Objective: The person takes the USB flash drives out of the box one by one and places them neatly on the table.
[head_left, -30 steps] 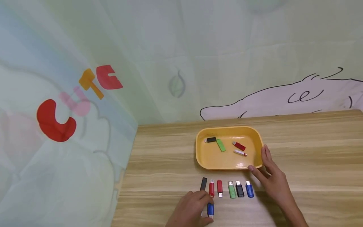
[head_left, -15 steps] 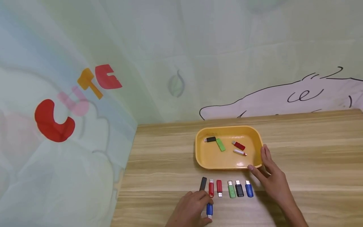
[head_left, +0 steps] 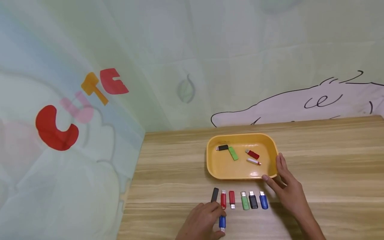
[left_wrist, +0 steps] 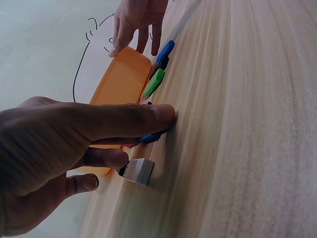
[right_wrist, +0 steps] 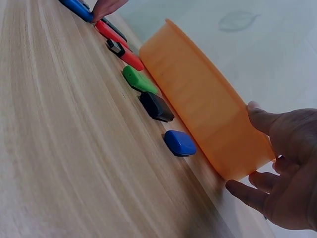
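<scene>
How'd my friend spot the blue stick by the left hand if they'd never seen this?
Find the yellow tray on the wooden table. Below it in the head view, look at the left hand: the blue stick is at its fingertips. Its metal plug points away from the tray, unlike that of the other blue stick.

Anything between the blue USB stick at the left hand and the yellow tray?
Yes: a red USB stick, connector toward the yellow tray, lies between that and the blue USB stick at the left hand.
</scene>
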Available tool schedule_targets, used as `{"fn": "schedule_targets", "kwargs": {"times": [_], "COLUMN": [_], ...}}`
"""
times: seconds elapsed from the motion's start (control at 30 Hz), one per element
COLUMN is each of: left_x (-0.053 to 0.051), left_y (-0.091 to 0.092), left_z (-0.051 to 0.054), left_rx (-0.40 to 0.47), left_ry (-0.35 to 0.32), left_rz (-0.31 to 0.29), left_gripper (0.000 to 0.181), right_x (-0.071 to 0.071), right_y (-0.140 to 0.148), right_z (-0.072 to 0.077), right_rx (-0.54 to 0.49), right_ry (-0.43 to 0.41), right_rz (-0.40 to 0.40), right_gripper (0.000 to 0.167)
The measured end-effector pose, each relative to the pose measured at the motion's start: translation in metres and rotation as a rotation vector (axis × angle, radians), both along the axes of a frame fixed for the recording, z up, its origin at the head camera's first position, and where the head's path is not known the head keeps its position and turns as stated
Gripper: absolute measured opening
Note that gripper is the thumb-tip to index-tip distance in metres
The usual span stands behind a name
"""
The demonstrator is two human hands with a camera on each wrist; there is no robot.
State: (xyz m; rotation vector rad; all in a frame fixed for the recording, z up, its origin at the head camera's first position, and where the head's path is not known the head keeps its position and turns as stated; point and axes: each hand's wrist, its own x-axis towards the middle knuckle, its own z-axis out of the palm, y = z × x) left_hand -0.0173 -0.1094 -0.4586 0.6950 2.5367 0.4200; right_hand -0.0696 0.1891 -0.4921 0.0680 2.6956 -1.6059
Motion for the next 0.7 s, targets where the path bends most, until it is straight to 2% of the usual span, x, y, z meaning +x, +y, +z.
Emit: {"fn": "schedule_targets", "kwargs": {"times": [0.43,0.7], "left_x": [0.003,0.006], "left_y": [-0.001,-0.009], "left_z": [0.005,0.013], "left_rx": [0.016,0.102], "left_ry": [0.054,0.145], "left_rz": [-0.004,0.022], "left_gripper": [0.04,0.041], "right_x": [0.0,0.0], "right_y": [0.001,0.001], "right_z": [0.0,0.0], "right_rx": [-0.008,-0.011], "right_ry": [0.015,0.001], "right_rz": [0.001,0.005], "right_gripper": [0.085,0.087]}}
